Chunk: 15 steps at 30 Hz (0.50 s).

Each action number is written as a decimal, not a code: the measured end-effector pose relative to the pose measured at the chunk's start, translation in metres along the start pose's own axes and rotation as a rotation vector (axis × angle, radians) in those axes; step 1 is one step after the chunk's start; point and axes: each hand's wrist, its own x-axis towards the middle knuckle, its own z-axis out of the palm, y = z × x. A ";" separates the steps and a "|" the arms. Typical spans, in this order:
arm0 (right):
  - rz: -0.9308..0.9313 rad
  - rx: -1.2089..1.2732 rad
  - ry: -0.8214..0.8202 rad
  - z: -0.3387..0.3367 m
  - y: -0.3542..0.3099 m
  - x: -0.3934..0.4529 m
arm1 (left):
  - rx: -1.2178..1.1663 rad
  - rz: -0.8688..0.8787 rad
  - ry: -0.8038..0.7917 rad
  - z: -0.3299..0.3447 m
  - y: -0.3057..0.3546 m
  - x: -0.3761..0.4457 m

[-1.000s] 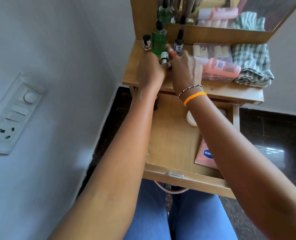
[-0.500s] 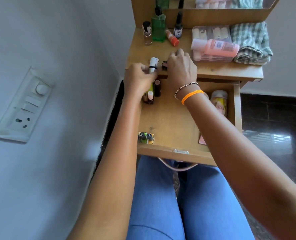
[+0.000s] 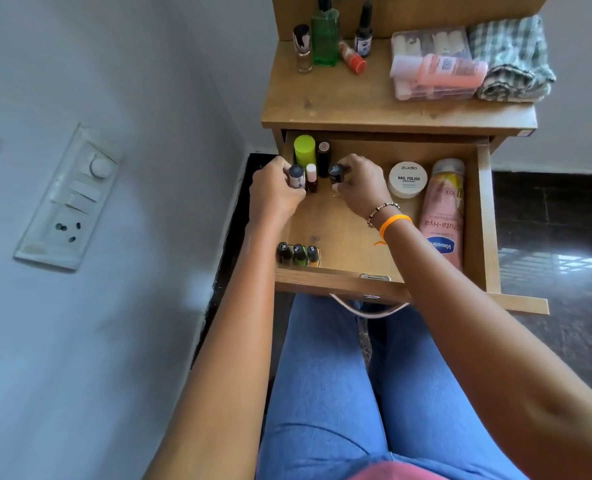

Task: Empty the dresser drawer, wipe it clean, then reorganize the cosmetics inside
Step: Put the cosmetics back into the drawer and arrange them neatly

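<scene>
The wooden drawer [image 3: 483, 216] stands pulled out over my lap. Inside it, my left hand [image 3: 275, 192] grips a dark-capped white bottle [image 3: 296, 176] at the back left. My right hand [image 3: 358, 187] pinches a small dark-capped bottle [image 3: 336, 172] beside it. Between them stands a pale-capped little bottle [image 3: 311, 178], behind it a lime-capped bottle [image 3: 304, 150] and a dark tube [image 3: 323, 157]. Three nail polishes [image 3: 298, 253] line the front left corner. A white nail polish remover jar [image 3: 407, 179] and a pink Vaseline lotion tube [image 3: 441, 216] lie at the right.
On the dresser top [image 3: 339, 105] stand a green bottle [image 3: 325, 38], a small glass bottle [image 3: 303, 46], a dark dropper bottle [image 3: 363, 32], an orange tube [image 3: 352, 58], a pink bottle [image 3: 440, 72] on a clear case [image 3: 429, 43], and a folded checked cloth [image 3: 511, 57]. A wall with a switch panel [image 3: 71, 199] is left.
Both hands came down from the dresser top into the drawer, each carrying a small bottle, and now hold them at the back left beside the other bottles.
</scene>
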 end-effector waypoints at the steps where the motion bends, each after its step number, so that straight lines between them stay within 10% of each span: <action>1: 0.010 0.017 0.001 0.003 0.001 0.001 | 0.037 0.016 0.006 0.002 0.002 0.000; 15: -0.074 0.023 -0.246 0.006 0.012 -0.023 | 0.275 0.135 -0.103 -0.003 -0.006 -0.024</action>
